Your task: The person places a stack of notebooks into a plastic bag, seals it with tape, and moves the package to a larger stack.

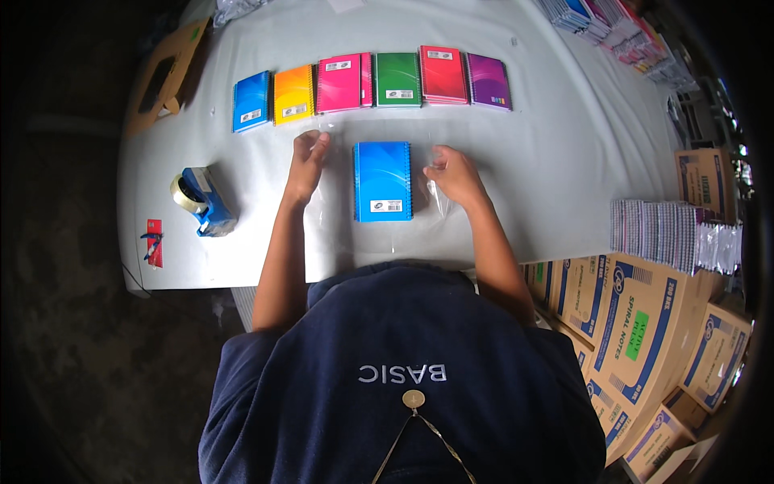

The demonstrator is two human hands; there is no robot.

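Bench (556,177): pale grey top. At centre: blue notebook (382,173), flat on clear film (436,199), cover up, spiral along right edge, white label (385,206) near lower edge. Between both hands, in contact with neither.

Left grip (305,165): left of blue notebook, at upper left part of clear film, with bent fingers and thumb close to fingertips. Cannot tell whether clamped on film or merely against it.

Right grip (453,173): right of blue notebook, thumb and fingertips together, clamped on clear film at its right side; film creased and shiny below fingers.

Beyond, in slightly bowed row, left to right: second blue notebook (252,97), yellow notebook (293,90), pink notebooks (339,87) (overlapping), green notebook (397,75), red notebook (443,78), purple notebook (488,81).

Left on bench: blue tape dispenser (213,206) with roll (185,194). Nearer left edge: red card (156,256) with small blue item (150,235), kind unclear. Upper left: cardboard box (177,60) with dark opening.

Right edge: notebook stack (653,234), spiral-bound. Below and beside: printed cartons (649,323).
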